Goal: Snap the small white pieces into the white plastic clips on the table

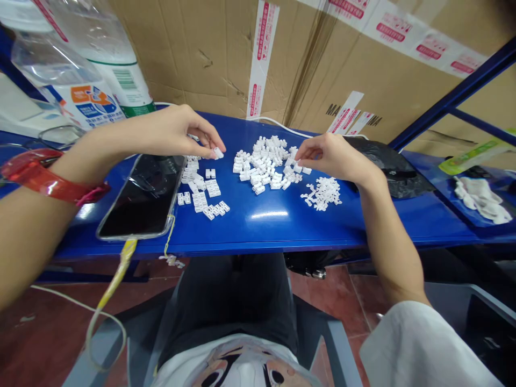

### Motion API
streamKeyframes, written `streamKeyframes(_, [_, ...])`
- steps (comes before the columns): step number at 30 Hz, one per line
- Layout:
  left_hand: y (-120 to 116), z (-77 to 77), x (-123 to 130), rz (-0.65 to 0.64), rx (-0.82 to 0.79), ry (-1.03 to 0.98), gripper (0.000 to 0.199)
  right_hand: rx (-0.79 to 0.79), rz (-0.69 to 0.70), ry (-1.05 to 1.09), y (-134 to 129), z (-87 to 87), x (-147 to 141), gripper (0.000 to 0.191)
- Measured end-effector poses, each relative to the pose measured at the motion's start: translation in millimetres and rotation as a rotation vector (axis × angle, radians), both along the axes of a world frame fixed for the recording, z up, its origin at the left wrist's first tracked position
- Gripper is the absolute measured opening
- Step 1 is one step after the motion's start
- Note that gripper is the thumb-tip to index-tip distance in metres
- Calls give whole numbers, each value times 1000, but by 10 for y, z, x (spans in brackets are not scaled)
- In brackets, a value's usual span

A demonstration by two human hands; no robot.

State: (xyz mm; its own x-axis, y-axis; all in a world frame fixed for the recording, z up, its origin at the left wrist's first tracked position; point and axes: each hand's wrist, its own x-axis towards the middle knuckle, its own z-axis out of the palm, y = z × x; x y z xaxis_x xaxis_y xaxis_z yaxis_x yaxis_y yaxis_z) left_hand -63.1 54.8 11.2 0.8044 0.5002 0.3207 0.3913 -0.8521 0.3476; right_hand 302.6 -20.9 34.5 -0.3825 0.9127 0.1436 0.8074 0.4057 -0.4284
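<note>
Between the thumb and fingers of my left hand (195,134) is a small white plastic piece (218,153), held just above the blue table (258,226). Below that hand lie white plastic pieces (200,202), several joined in short rows. My right hand (328,153) has thumb and forefinger closed at the right edge of a loose pile of white blocks (266,161); I cannot make out whether a piece is pinched there. Nearer me, under the right wrist, sits a heap of smaller flat white pieces (323,193).
A phone (139,201) with a yellow-sleeved cable (121,269) lies at the left. Behind it stand large plastic bottles (86,102). Cardboard boxes (209,59) rise along the back. A black bag (387,166) and a white cloth (481,199) lie to the right.
</note>
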Motion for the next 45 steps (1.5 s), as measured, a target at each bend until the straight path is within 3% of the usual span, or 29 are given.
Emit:
streamKeyframes(4, [-173, -15, 201, 43, 41, -247, 27, -31, 71, 426, -60, -103, -266, 19])
streamKeyframes(7, [-287, -61, 337, 3, 283, -279, 10, -122, 103, 721, -119, -209, -498, 22])
streamKeyframes(10, [-381, -104, 432, -82, 523, -209, 12, -242, 106, 943, -147, -335, -661, 19])
streamKeyframes(14, [-486, -134, 507, -127, 661, -148, 19, -416, 54, 1110, -147, -450, -740, 20])
streamKeyframes(23, [-573, -122, 512, -103, 635, -68, 27, -649, -6, 1199, -147, -439, -773, 15])
streamKeyframes(30, [-617, -91, 546, -45, 439, -60, 27, -606, -40, 1189, -182, -416, -793, 18])
streamKeyframes(38, [-599, -103, 548, -130, 617, -92, 27, -574, 30, 1150, -164, -450, -777, 32])
streamKeyframes(45, [-658, -78, 565, -50, 384, -98, 24, -593, 89, 1078, -222, -423, -790, 40])
